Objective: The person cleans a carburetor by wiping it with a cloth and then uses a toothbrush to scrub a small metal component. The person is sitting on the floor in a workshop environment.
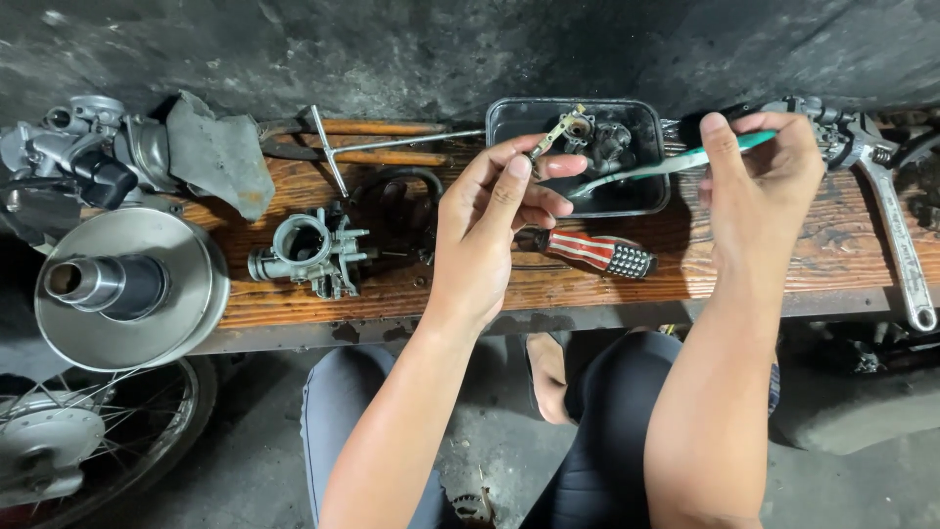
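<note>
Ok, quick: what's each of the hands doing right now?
Left hand: closed, pinching a small metal part between the fingertips.
Right hand: closed on a green and white toothbrush, bristle end toward the part.

Wooden bench (764,260): carburetor (311,255), screwdriver (592,253), black tray (654,157), wrench (901,245), pulley (122,289).

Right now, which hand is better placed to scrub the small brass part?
Probably the right hand: it holds the toothbrush, bristles pointed toward the small brass part pinched in the left hand above the black tray.
</note>
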